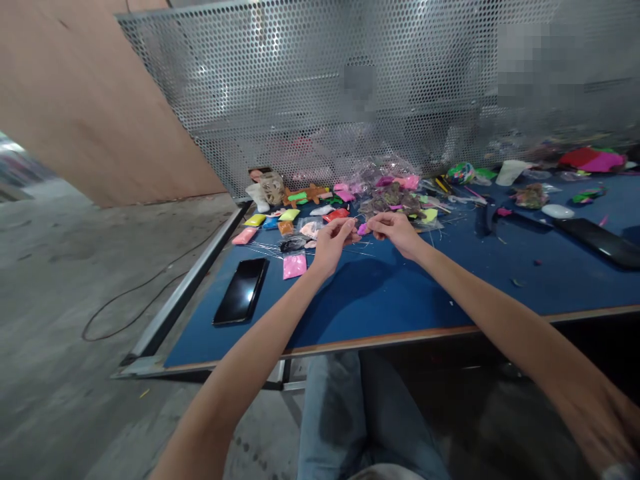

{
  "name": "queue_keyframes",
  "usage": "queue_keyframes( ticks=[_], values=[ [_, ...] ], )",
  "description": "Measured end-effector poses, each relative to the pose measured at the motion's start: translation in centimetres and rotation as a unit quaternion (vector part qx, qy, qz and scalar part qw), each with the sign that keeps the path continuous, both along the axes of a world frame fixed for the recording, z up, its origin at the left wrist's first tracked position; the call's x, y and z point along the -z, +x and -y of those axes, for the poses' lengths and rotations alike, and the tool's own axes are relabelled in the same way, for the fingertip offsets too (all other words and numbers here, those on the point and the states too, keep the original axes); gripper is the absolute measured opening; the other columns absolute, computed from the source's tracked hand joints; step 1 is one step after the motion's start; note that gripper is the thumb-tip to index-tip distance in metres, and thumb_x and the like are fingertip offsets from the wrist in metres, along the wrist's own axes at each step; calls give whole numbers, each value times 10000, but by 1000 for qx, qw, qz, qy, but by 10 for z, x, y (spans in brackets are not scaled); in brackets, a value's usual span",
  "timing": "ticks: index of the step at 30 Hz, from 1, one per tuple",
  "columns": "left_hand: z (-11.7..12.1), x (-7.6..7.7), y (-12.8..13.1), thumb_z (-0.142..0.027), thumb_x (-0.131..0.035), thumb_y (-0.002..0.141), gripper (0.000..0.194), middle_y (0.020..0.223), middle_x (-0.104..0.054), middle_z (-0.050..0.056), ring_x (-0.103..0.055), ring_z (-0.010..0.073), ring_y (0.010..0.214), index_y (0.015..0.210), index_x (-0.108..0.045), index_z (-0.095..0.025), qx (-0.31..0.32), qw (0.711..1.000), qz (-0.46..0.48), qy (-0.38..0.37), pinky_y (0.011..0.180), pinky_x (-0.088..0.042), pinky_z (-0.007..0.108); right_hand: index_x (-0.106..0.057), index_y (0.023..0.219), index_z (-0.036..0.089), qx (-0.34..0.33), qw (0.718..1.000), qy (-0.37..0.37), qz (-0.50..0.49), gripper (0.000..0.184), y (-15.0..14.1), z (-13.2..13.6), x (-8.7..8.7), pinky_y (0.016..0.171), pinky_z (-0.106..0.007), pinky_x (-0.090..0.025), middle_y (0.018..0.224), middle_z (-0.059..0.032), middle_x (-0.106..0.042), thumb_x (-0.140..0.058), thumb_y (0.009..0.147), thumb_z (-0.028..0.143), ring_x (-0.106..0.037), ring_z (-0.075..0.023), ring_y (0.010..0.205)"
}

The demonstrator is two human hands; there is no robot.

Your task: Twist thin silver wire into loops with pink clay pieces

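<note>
Head view, hands (332,244) (397,232), purple bit (363,229), plain packet (295,266)

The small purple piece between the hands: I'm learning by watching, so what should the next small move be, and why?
I'd probably steady the purple piece with the left hand and press it lightly with the right hand: it is small and sits right between the two. Which one actually grips it is too small to tell.

Between left forearm (255,357) and right forearm (500,312), I have passage over the blue tabletop (370,307); beyond, plastic bags (387,173) and perforated panel (300,80) obstruct.
</note>
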State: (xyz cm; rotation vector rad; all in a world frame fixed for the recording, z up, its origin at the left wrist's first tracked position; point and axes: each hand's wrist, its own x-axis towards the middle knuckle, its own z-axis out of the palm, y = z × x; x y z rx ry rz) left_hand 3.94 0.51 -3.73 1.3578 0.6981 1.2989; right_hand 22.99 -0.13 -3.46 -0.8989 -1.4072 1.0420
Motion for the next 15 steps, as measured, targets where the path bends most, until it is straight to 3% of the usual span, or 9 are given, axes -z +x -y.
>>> queue_keyframes(
  ticks=[5, 10, 15],
  values=[
    [-3, -1, -2, -539, -684, 857, 374, 783, -602, 5, -550, 92, 653, 966, -678, -182, -31, 999, -18, 33, 636, -497, 219, -791, 830, 205, 6, 999, 21, 25, 287, -2, 6, -7, 548, -276, -388, 784, -42, -754, -776, 758, 483, -525, -125, 601],
    [2, 0, 1, -546, -678, 862, 390, 740, -559, -16, -530, 93, 640, 1072, -652, -219, 11, 999, 27, 24, 664, -501, 236, -814, 845, 216, 13, 998, 39, 43, 270, -1, 7, -5, 588, -289, -422, 785, -39, -764, -783, 759, 471, -570, -143, 635],
    [9, 1, 4, -513, -755, 806, 478, 609, -524, -34, -465, 82, 541, 1136, -724, -169, 45, 996, -74, 15, 534, -400, 217, -790, 815, 226, 32, 997, 64, 17, 251, -3, 4, 1, 741, -325, -516, 815, -27, -763, -826, 713, 452, -666, -188, 761]
  ],
)
